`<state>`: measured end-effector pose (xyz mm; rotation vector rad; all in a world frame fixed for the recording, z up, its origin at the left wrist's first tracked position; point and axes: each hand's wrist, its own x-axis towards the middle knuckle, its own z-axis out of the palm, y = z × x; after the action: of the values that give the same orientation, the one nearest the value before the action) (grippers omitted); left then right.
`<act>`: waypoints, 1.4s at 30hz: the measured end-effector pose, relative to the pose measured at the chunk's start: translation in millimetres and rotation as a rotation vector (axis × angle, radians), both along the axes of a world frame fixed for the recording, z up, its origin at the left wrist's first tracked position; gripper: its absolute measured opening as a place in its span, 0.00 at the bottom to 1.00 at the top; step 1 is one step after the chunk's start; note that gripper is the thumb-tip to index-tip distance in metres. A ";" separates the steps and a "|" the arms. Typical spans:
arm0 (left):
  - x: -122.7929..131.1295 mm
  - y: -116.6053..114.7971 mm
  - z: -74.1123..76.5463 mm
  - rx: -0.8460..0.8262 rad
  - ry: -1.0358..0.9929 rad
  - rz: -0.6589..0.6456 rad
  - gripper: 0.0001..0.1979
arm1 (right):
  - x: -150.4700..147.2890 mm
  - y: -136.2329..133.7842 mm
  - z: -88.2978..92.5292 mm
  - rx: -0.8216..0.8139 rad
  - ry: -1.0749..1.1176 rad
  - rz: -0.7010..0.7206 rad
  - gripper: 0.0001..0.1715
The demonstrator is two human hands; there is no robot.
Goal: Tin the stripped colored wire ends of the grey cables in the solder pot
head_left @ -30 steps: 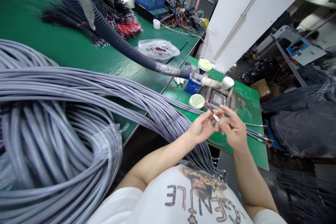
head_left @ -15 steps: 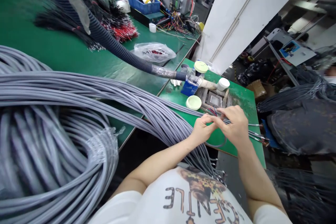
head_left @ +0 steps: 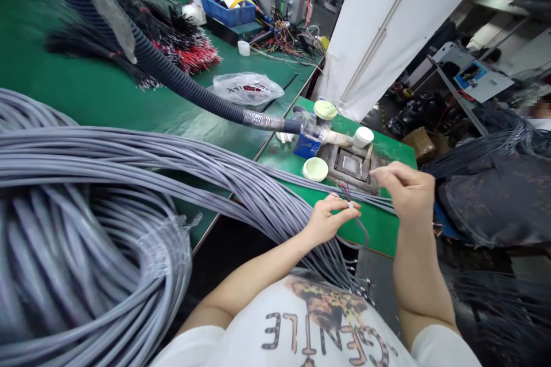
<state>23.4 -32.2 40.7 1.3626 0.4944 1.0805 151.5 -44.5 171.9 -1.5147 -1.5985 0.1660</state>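
Between the thumb and fingers of my left hand (head_left: 328, 219) is the end of a grey cable (head_left: 365, 233), its thin coloured wires (head_left: 344, 188) fanned out upward. My right hand (head_left: 407, 188) is apart from it, to the right, with fingers pinched together near the right edge of a dark metal solder pot (head_left: 373, 184); anything between those fingertips is too small to make out. A thick bundle of grey cables (head_left: 258, 200) runs beside my left hand and under both hands' area.
A ribbed hose (head_left: 215, 104) ends above the pot. Around it stand a pale green lid (head_left: 315, 169), a white cup (head_left: 363, 136) and a blue box (head_left: 306, 146). Coiled cables (head_left: 163, 252) fill the left. A person's patterned clothing (head_left: 482, 206) is at the right.
My right hand has moved away from my left hand to the right. My left hand keeps the cable end, now more visible. The view has shifted slightly.
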 end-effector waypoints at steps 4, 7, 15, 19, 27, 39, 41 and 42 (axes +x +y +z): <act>3.5 2.3 -0.1 -0.001 -0.055 0.026 0.15 | -4.9 -2.2 -12.7 -0.153 -0.305 0.121 0.07; 8.1 2.1 -0.5 0.003 -0.076 0.035 0.17 | -12.7 -1.0 -22.0 -0.094 -0.411 0.110 0.07; 0.8 4.6 -5.0 -0.088 -0.065 -0.010 0.11 | -2.0 -3.5 -27.3 -0.069 -0.141 0.127 0.08; -7.0 6.9 -3.5 -0.192 -0.037 -0.024 0.12 | 11.8 -8.5 -34.0 -0.037 -0.056 0.119 0.06; -11.1 14.0 -3.0 -0.505 -0.281 -0.130 0.12 | 39.8 -9.2 -60.0 0.041 -0.284 0.387 0.25; -26.8 28.2 3.4 -0.380 -0.199 0.036 0.18 | 12.1 15.7 -81.3 0.284 -0.174 0.323 0.21; -31.7 27.0 -7.0 -0.154 0.023 0.166 0.15 | 15.9 27.6 -79.5 0.263 -0.115 0.204 0.16; -33.0 26.0 -12.9 -0.042 0.117 0.213 0.13 | 18.4 34.2 -79.7 0.242 -0.104 0.155 0.15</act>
<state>-9.6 -6.1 27.8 1.3635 0.7572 1.1595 169.8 -10.3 92.2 -1.2315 -1.7515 -0.0208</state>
